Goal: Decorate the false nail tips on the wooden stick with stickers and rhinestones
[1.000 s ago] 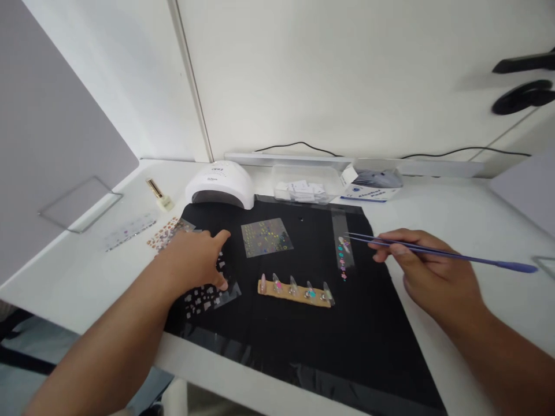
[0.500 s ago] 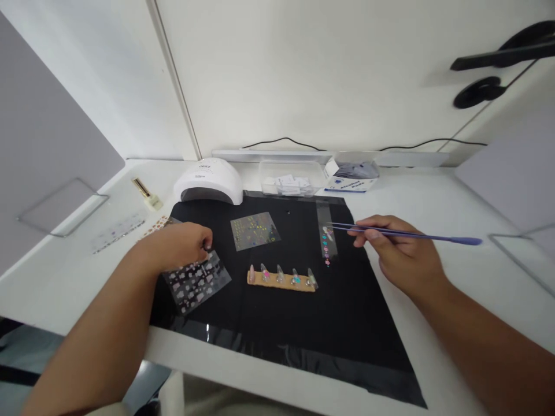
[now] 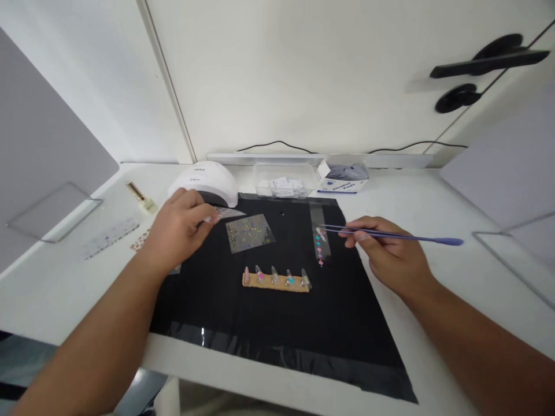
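Between the thumb and fingers of my left hand (image 3: pixel 180 228) is a clear nail sticker sheet (image 3: pixel 229 212), lifted and tilted just in front of the lamp. My right hand (image 3: pixel 385 245) grips purple tweezers (image 3: pixel 403 236), whose tips reach over a clear strip (image 3: pixel 319 231) with small pink and blue flower decorations. A second sticker sheet (image 3: pixel 250 233), with yellowish and blue marks, lies flat on the black mat (image 3: pixel 277 323). Nearer to me, several false nail tips (image 3: pixel 274 275) stand in a row on a tan strip (image 3: pixel 277 285).
A white nail lamp (image 3: pixel 208 176) stands at the back left, with a polish bottle (image 3: pixel 142 198) beside it. Behind the mat are a clear tray (image 3: pixel 284 180) of white packets and an alcohol pads box (image 3: pixel 342 178). More sticker sheets (image 3: pixel 110 237) lie at the left.
My left hand has picked up the sticker sheet with white shapes from the mat and moved it up and away toward the lamp. The right hand still holds the tweezers over the strip.
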The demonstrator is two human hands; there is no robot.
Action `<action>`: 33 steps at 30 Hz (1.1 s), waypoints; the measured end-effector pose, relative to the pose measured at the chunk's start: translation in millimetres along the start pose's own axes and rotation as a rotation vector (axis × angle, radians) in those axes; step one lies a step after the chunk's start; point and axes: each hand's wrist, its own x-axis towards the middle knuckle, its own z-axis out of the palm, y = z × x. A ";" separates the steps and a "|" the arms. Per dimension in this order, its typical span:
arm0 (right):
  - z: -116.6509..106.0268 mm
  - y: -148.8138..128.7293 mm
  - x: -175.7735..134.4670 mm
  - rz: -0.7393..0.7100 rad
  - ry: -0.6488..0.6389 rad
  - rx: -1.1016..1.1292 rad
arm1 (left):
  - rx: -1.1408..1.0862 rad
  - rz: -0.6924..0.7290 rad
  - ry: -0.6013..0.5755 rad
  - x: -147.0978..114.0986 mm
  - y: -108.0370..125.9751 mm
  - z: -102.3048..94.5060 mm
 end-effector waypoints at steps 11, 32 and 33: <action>-2.3 7.0 -4.4 -0.034 -0.019 -0.006 | -0.029 0.102 -0.520 -0.9 6.0 17.9; -2.7 -1.5 -4.6 -0.053 -0.043 -0.036 | -0.163 -0.034 -0.495 7.4 23.7 26.9; -2.7 -1.1 -4.6 -0.055 -0.043 -0.034 | -0.156 -0.075 -0.444 7.7 18.3 22.7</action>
